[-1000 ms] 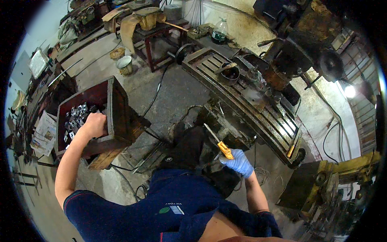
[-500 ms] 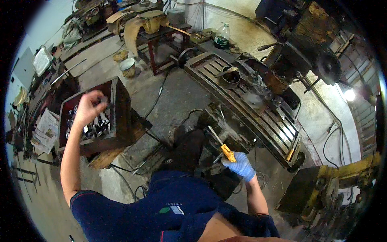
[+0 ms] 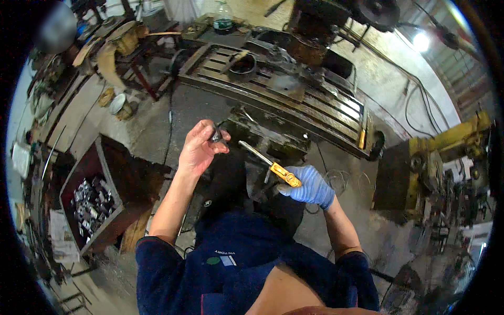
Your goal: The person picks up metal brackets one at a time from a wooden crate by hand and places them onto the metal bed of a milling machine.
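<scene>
My bare left hand (image 3: 198, 148) is raised in front of me, its fingertips pinching a small dark metal part (image 3: 216, 136). My right hand (image 3: 311, 186), in a blue glove, grips the yellow handle of a tool with a long metal blade (image 3: 270, 163) that points up and left toward the part. The blade tip and the part are a short gap apart. Both hands hover over a dark machine base, just in front of the slotted metal machine table (image 3: 283, 100).
A brown wooden box (image 3: 107, 173) holding several shiny metal parts (image 3: 88, 205) stands on the floor at my left. A yellow machine (image 3: 446, 142) is at the right. A plastic bottle (image 3: 223, 18) and benches with clutter line the far side. Cables cross the concrete floor.
My left hand left the box of parts, rose and swung right with a small part in its fingers. The view turned toward the machine table. My right hand kept hold of the tool.
</scene>
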